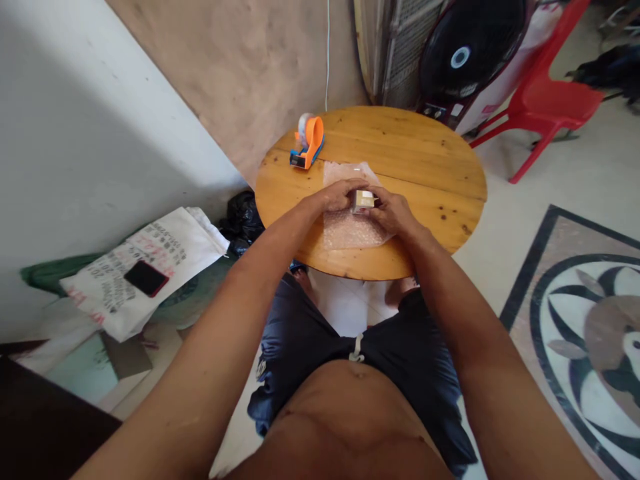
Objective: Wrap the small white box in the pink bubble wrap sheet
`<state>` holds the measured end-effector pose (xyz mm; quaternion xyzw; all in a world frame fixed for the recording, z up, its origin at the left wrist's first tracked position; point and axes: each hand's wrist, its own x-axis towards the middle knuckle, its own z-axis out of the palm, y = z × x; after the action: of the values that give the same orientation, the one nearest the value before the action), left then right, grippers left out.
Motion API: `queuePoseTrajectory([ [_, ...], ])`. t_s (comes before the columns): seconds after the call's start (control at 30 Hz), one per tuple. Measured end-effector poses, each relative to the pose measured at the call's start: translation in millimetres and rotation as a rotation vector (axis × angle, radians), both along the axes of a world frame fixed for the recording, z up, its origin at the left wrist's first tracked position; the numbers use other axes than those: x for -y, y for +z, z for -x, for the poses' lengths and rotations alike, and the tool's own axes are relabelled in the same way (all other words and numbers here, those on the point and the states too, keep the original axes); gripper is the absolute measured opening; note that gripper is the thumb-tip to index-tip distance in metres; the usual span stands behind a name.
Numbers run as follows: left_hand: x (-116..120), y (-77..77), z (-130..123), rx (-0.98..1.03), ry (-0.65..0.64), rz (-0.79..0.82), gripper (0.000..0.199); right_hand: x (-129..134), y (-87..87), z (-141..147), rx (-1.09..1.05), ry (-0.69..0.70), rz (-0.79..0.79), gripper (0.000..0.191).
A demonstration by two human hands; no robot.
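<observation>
A small cardboard box (364, 201) with a white label on top is between my hands, above a sheet of bubble wrap (350, 230) that lies on the round wooden table (425, 143). From the left, my left hand (344, 194) has its fingers around the box's far left side. My right hand (391, 209) grips the box from the right, with thumb and fingers bent against it. An orange and blue tape dispenser (311, 141) with a roll of clear tape stands at the table's far left, beyond the bubble wrap.
A red plastic chair (560, 103) stands at the right behind the table, near a black round appliance (470, 47). At the left, a phone (146, 277) lies on a printed white sack (185, 233), beside black plastic bags (243, 217). A wall borders the left.
</observation>
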<state>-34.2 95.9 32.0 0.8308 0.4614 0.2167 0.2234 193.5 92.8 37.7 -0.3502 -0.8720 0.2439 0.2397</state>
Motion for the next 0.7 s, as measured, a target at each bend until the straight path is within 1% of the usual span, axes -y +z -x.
queuePoseTrajectory([
  [0.1,-2,5.8,4,0.016,-0.085,0.04,0.057,3,3.6,3,0.055,0.0,-0.062,0.065],
  [0.17,-2,7.3,5,0.015,-0.109,0.031,0.056,2,5.3,4,0.08,0.008,-0.077,0.067],
  [0.27,2,4.4,6,-0.01,-0.077,0.002,0.058,0,6.7,3,0.105,0.031,-0.07,0.066],
  [0.4,9,-6.8,5,-0.059,-0.022,-0.03,0.062,1,7.5,1,0.13,0.062,-0.066,0.066],
  [0.5,9,-13.4,5,-0.084,-0.004,-0.064,0.06,6,7.3,1,0.149,0.057,-0.078,0.066],
  [0.63,11,-12.1,8,-0.164,-0.024,-0.099,0.059,13,5.9,1,0.116,0.049,-0.113,0.064],
  [0.7,17,-9.7,10,-0.19,0.002,-0.144,0.059,15,5.1,0,0.092,0.047,-0.121,0.063],
])
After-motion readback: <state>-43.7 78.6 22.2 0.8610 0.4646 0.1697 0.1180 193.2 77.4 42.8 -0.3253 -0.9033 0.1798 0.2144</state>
